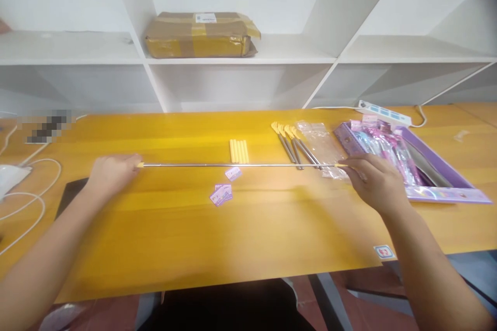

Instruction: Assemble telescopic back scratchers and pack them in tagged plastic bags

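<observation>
A long thin metal rod (240, 165) with yellow ends stretches level above the table between my two hands. My left hand (114, 173) is closed around its left yellow end. At the other end, the fingers of my right hand (368, 178) pinch the yellow tip. Behind the rod lie several yellow sticks (238, 151) side by side. Small purple cards (221, 194) lie in front of it, one card (233, 174) just below the rod. Several metal rods with yellow hand-shaped heads (293, 145) rest beside clear plastic bags (320, 139), left of my right hand.
A purple box (466, 182) of packaged items stands at the right, with a white power strip (383, 112) behind it. White cables (42, 201) lie at the left. A taped cardboard box (198, 36) sits on the white shelf (287, 46).
</observation>
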The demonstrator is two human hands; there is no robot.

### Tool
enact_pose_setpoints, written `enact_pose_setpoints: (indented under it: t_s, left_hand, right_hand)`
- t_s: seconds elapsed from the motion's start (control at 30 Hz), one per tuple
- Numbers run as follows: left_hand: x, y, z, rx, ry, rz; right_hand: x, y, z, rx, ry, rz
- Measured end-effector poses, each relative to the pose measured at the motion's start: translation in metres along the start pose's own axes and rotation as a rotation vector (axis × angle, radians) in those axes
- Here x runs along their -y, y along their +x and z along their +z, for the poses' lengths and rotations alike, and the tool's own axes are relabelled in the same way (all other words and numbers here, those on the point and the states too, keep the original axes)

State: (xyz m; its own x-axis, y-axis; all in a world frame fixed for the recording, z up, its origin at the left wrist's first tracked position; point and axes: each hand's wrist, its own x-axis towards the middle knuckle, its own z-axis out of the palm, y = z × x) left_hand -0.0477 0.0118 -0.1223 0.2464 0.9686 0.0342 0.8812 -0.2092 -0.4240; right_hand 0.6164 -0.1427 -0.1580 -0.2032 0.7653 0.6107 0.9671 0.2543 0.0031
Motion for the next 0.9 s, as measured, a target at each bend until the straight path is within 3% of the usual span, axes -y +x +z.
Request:
enact_pose_setpoints:
  t_s: [0.33, 0.9]
  left_hand:
    - [-0.005, 0.002, -0.005, 0.081, -0.030, -0.001]
    - [-0.008, 0.001, -0.011, 0.215, -0.073, 0.057]
  right_hand:
    - [0.009, 0.004, -0.001, -0.047, -0.003, -0.098]
    - [0.004, -0.005, 0.027, -0.022, 0.006, -0.013]
